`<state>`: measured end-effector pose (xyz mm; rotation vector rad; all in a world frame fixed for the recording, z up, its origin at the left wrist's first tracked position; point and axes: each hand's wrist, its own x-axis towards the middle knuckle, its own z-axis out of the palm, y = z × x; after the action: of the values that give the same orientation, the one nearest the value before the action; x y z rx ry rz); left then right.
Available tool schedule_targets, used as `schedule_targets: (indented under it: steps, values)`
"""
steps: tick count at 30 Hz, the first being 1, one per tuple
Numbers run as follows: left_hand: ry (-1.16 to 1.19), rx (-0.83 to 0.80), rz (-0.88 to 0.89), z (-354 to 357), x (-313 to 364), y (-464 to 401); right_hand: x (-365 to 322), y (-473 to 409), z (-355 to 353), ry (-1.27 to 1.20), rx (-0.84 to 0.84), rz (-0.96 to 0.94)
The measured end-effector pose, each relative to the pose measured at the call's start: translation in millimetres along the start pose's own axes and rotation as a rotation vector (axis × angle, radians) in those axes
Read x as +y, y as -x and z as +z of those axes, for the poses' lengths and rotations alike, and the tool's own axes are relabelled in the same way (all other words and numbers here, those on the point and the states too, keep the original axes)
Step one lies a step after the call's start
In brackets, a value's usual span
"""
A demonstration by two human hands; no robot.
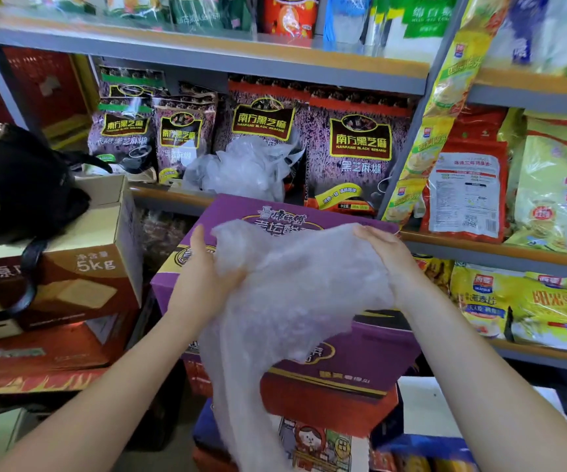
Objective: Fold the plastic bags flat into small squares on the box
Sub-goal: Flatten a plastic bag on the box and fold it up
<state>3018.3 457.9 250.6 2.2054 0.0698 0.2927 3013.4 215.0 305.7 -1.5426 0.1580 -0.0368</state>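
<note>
Clear plastic bag (pixel 295 294) held above the purple box (pixel 370 356), long axis running from upper right to lower left, tail hanging below. Left hand (pixel 203 277) and right hand (pixel 391 257) grip its upper edges, fingers curled into the film.

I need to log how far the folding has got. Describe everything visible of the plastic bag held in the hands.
The plastic bag is thin, translucent whitish film, heavily crinkled and not yet folded flat. It is spread loosely over the purple box, its lower end hanging down past the box's front edge. The left hand grips its left side and the right hand holds its upper right edge. No handles or print can be made out.
</note>
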Motion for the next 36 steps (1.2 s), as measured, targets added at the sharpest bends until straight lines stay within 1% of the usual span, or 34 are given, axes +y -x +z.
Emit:
schedule_targets:
  steps: [1,2,3,4,5,6,7,8,9,11,12,14,15,16,18,20,21,23,25,26,27,28,29,30,31,32,33,34,36]
  values:
    - [-0.118,0.081,0.104,-3.0,4.5,6.6,-1.9,6.1,2.6,0.081,-0.040,-0.033]
    - [-0.211,0.181,0.271,-8.7,13.5,14.7,-3.9,12.2,5.4,0.197,-0.083,-0.093]
    - [-0.234,0.239,0.472,-14.1,21.0,20.2,-5.8,18.9,8.1,0.311,-0.135,-0.170]
    - [-0.190,0.209,0.660,-18.9,31.6,25.8,-8.2,26.3,12.0,0.385,-0.177,-0.233]
    - [-0.114,0.094,0.777,-21.8,42.8,31.3,-11.5,34.7,16.9,0.403,-0.218,-0.273]
    - [-0.070,-0.047,0.828,-21.7,50.9,36.5,-14.8,43.2,22.9,0.390,-0.242,-0.297]
    - [-0.079,-0.158,0.828,-18.8,56.8,41.0,-16.6,49.8,28.4,0.375,-0.248,-0.323]
    - [-0.107,-0.227,0.796,-15.2,60.3,45.4,-18.5,57.2,34.0,0.357,-0.242,-0.336]
    - [-0.114,-0.239,0.759,-11.8,61.0,49.8,-18.9,63.9,36.1,0.339,-0.232,-0.342]
    - [-0.034,-0.159,0.761,-6.0,53.4,54.9,-16.4,78.4,31.2,0.330,-0.293,-0.291]
    - [0.017,-0.131,0.740,-5.5,47.9,55.4,-12.3,85.3,24.4,0.370,-0.361,-0.240]
    - [0.110,-0.144,0.622,-7.4,38.7,54.4,0.8,100.8,9.4,0.452,-0.484,-0.104]
    - [0.148,-0.143,0.569,-7.1,34.7,53.8,8.1,109.7,3.8,0.466,-0.526,-0.065]
    - [0.181,-0.150,0.523,-6.3,31.5,53.9,17.2,117.0,-0.3,0.489,-0.525,-0.060]
    - [0.211,-0.196,0.467,-4.8,28.2,58.5,35.0,125.6,-9.1,0.482,-0.402,-0.070]
    - [0.177,-0.223,0.442,-3.9,24.5,64.9,47.7,128.0,-26.0,0.481,-0.248,-0.073]
    - [0.144,-0.227,0.428,-4.3,22.2,67.7,52.9,128.5,-35.4,0.531,-0.186,-0.088]
    - [0.091,-0.243,0.393,-3.0,14.5,70.3,68.9,128.7,-54.9,0.726,-0.103,-0.128]
    - [0.106,-0.310,0.341,-0.3,10.4,76.6,85.9,128.3,-69.0,0.960,-0.043,-0.086]
    - [0.130,-0.344,0.332,3.1,9.8,81.4,89.7,130.3,-71.5,1.066,-0.058,-0.026]
    - [0.151,-0.371,0.334,6.5,11.9,87.9,91.1,132.5,-72.0,1.127,-0.116,0.032]
    - [0.166,-0.386,0.341,10.3,15.2,94.7,88.2,135.6,-71.2,1.115,-0.204,0.061]
    - [0.182,-0.394,0.350,13.3,20.1,102.4,80.7,139.2,-68.5,0.988,-0.283,0.070]
    - [0.189,-0.389,0.370,16.4,25.4,109.3,68.6,144.6,-63.0,0.785,-0.352,0.074]
    - [0.187,-0.376,0.399,17.6,32.0,115.8,53.5,151.1,-54.9,0.570,-0.379,0.074]
    - [0.178,-0.358,0.436,18.8,38.7,121.2,42.3,154.5,-47.9,0.420,-0.349,0.064]
    - [0.173,-0.341,0.475,18.9,46.7,127.1,33.7,155.7,-41.7,0.392,-0.298,0.028]
    - [0.172,-0.322,0.516,19.3,53.8,132.6,27.5,155.0,-35.9,0.454,-0.251,-0.070]
    - [0.171,-0.283,0.593,19.4,65.6,142.2,20.5,150.5,-27.1,0.627,-0.220,-0.299]
